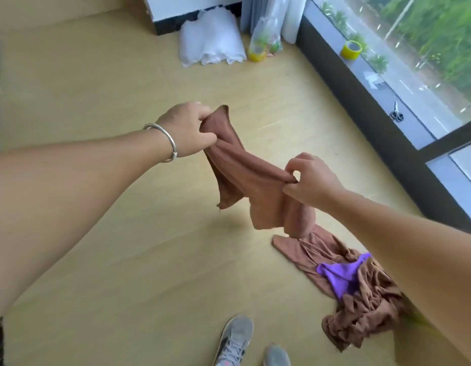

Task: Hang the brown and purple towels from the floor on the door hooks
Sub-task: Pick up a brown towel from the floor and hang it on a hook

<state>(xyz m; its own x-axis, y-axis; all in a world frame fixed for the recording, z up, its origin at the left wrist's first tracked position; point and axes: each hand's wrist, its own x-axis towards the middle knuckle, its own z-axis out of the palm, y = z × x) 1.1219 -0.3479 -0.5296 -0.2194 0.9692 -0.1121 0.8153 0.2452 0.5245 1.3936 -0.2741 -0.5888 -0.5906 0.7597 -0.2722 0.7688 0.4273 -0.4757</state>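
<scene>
Gripping a brown towel (pixel 245 175), both hands; hooks seemingly unseen

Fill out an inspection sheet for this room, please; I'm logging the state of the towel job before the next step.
Surface: pale wood-look floor, lit from the window.
Job's things: one brown towel held up off the floor between both hands; more brown towels heaped on the floor with a purple towel lying among them. Door hooks not in view.
Clutter: white fabric bundle, plastic bag, yellow tape roll on the floor; second tape roll and scissors on the window sill.
Grippers: left hand and right hand each grip the held towel.
Cables: nothing seen.
Surroundings: large window; grey shoes below.
</scene>
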